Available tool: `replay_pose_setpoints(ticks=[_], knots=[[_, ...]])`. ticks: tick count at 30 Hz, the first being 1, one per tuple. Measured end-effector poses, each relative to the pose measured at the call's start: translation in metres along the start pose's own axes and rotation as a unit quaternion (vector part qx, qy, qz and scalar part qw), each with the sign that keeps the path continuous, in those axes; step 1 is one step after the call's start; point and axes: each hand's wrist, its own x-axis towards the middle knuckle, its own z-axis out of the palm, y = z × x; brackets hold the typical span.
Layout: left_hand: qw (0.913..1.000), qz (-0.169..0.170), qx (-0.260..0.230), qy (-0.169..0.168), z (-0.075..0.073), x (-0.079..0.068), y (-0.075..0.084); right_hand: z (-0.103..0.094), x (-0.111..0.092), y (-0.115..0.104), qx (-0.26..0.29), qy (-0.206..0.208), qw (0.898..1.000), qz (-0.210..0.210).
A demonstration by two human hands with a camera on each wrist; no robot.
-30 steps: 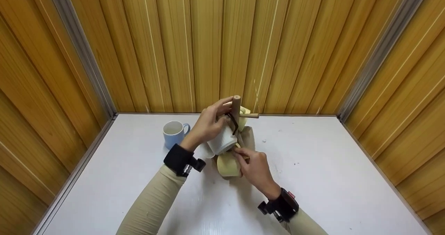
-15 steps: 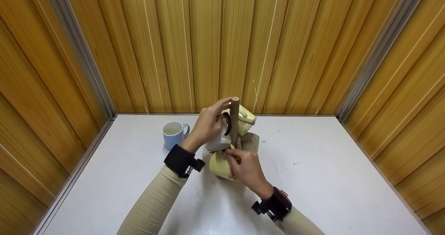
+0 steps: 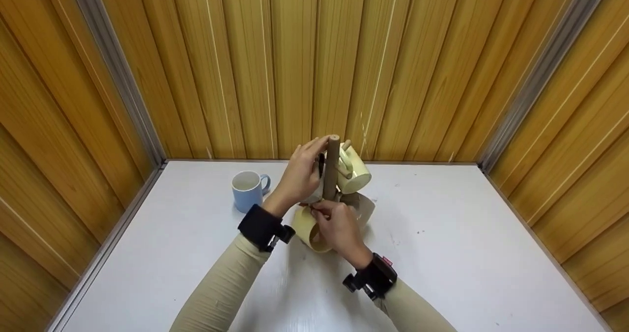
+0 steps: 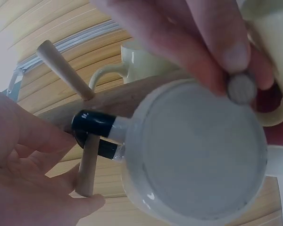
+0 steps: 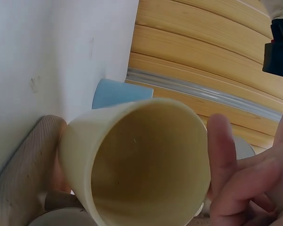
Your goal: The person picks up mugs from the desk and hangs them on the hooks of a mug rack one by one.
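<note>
Mugs hang on the pegs of a wooden mug tree [image 3: 332,167]. My left hand [image 3: 299,175] holds its upper part, fingers at the post and around a peg [image 4: 87,169] in the left wrist view. On that peg hangs a white mug [image 4: 198,150] by its black handle. Lower down, my right hand [image 3: 339,226] pinches the round end of another peg [image 4: 241,88]. Close by that hand hangs a pale yellow mug [image 5: 146,160], its mouth facing the right wrist camera. Another yellow mug [image 3: 358,175] hangs at the upper right of the post.
A light blue mug [image 3: 247,190] stands upright on the white table [image 3: 442,253], left of the tree. Part of the tree's wooden base [image 5: 23,165] shows in the right wrist view. Wood-patterned walls [image 3: 314,76] enclose the table at the back and sides.
The mug tree has turned: the upper yellow mug has swung out to the right and the lower one leftward. My right hand has moved left with its peg; the left hand stays by the post.
</note>
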Motion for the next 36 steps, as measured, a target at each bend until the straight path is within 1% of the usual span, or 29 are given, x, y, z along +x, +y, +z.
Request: replay_pose_setpoints(ticks=[2, 7, 9, 13, 17, 20, 24, 26, 28, 31, 36], knots=[[0.9999, -0.011, -0.001, -0.003, 0.001, 0.001, -0.001, 0.003, 0.004, -0.002, 0.000, -0.002, 1.000, 0.009], [0.9995, -0.031, -0.012, -0.001, 0.005, 0.004, -0.003, 0.011, 0.014, -0.007, 0.043, -0.028, 0.996, 0.066], [0.9994, -0.030, -0.019, 0.005, 0.006, 0.006, -0.003, 0.014, 0.017, -0.007, 0.044, -0.028, 0.996, 0.068], [0.9994, -0.021, -0.021, 0.016, 0.010, 0.008, -0.005, 0.017, 0.021, -0.007, 0.008, -0.009, 0.999, 0.043], [0.9995, -0.016, -0.022, 0.019, 0.015, 0.010, -0.005, 0.018, 0.019, -0.004, -0.015, 0.017, 0.999, 0.027], [0.9994, -0.015, -0.025, 0.017, 0.017, 0.010, -0.005, 0.017, 0.018, -0.002, -0.009, 0.024, 0.999, 0.021], [0.9994, -0.023, -0.023, 0.005, 0.016, 0.008, -0.007, 0.015, 0.014, 0.002, -0.023, 0.029, 0.999, -0.004], [0.9994, -0.025, -0.022, 0.004, 0.014, 0.007, -0.009, 0.013, 0.012, 0.003, -0.037, 0.039, 0.998, -0.022], [0.9995, -0.025, -0.017, 0.008, 0.010, 0.005, -0.014, 0.010, 0.008, 0.004, -0.038, 0.047, 0.998, -0.036], [0.9993, -0.027, -0.001, 0.027, 0.003, 0.001, -0.025, 0.003, 0.000, 0.004, -0.024, 0.055, 0.997, -0.050], [0.9965, -0.043, 0.030, 0.065, -0.010, -0.009, -0.049, -0.015, -0.017, 0.007, -0.008, 0.054, 0.997, -0.050]])
